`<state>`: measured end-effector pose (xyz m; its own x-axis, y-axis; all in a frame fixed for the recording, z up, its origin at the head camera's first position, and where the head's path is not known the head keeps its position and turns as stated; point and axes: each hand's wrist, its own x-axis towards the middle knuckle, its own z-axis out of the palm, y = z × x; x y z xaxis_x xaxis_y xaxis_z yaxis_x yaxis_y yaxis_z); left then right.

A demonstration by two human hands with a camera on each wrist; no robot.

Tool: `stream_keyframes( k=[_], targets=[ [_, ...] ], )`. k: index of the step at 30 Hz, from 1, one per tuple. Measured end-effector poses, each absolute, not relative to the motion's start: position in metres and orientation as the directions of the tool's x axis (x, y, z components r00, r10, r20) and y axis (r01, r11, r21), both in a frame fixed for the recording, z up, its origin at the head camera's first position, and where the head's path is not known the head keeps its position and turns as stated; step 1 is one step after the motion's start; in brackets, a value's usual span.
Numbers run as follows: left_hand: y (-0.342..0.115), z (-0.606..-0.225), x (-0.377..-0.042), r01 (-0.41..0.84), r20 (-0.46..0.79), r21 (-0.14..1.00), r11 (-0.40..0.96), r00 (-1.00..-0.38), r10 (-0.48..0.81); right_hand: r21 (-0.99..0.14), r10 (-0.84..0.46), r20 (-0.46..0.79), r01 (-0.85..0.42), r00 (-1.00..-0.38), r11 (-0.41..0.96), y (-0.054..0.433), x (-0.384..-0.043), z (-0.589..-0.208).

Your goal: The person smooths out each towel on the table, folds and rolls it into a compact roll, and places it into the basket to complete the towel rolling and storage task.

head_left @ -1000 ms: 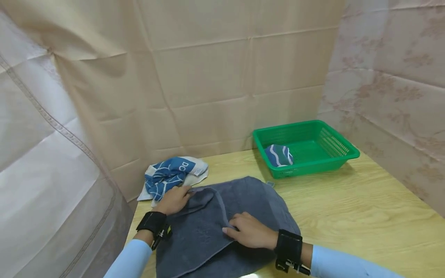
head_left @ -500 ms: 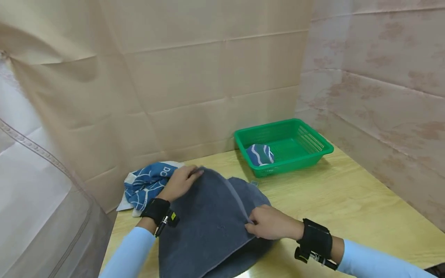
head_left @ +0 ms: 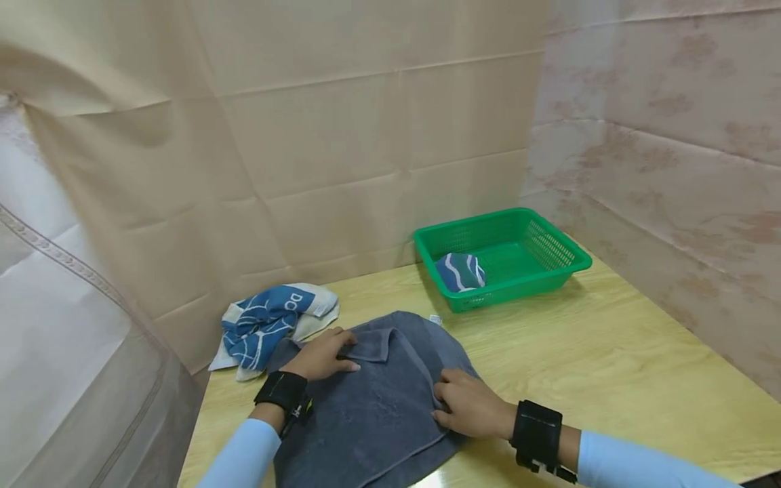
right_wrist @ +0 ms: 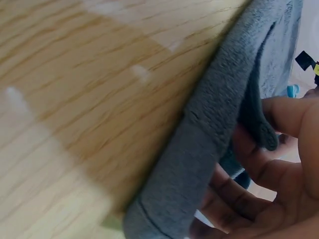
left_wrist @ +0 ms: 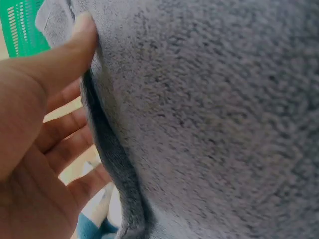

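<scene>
A dark grey towel [head_left: 372,407], doubled over in layers, lies on the table with a small corner flap turned at its far side. By that flap, my left hand [head_left: 322,354] pinches the far edge; the left wrist view shows the thumb [left_wrist: 85,35] over the cloth and the other fingers behind the edge. My right hand [head_left: 472,407] holds the towel's right side, and in the right wrist view its thumb and forefinger pinch the upper layer's edge [right_wrist: 266,134]. Part of the towel's left side is hidden under the left hand and wrist.
A crumpled blue and white towel [head_left: 268,325] lies beyond my left hand. At the back stands a green plastic basket [head_left: 518,281] holding a rolled blue striped cloth [head_left: 460,272]. Wooden table [head_left: 586,379] stretches to the right; draped cloth [head_left: 342,149] hangs behind.
My left hand lifted the grey towel's far edge, then came back down with it, and a corner flap now shows. My right hand moved slightly right with its edge. The head view turned right.
</scene>
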<state>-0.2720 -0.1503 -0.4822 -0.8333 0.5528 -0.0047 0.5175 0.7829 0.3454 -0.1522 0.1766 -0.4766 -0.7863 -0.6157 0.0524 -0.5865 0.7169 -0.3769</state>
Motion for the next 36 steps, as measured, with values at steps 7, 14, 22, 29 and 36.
stream_keyframes(
  k=[7, 14, 22, 29, 36],
  targets=[
    [-0.149, -0.479, -0.270, 0.504, 0.042, 0.236, 0.831, -0.860, 0.509, -0.339, -0.617, 0.088, -0.606, -0.782, 0.720, 0.171, -0.153, -0.477],
    [-0.150, -0.488, -0.271, 0.544, 0.058, 0.133, 0.829, -0.839, 0.541, -0.462, -0.600, 0.098, -0.570, -0.794, 0.679, 0.173, -0.157, -0.471],
    [-0.148, -0.484, -0.278, 0.578, 0.250, 0.141, 0.804, -0.806, 0.536, -0.539, -0.572, 0.095, -0.525, -0.815, 0.659, 0.174, -0.156, -0.469],
    [-0.126, -0.434, -0.293, 0.486, 0.470, 0.482, 0.729, -0.846, 0.253, -0.595, -0.487, 0.244, -0.526, -0.839, 0.608, 0.177, -0.148, -0.441],
    [-0.098, -0.434, -0.301, 0.454, 0.275, 0.515, 0.727, -0.891, 0.362, -0.506, -0.464, 0.029, -0.413, -0.885, 0.757, 0.202, -0.148, -0.431]
  ],
)
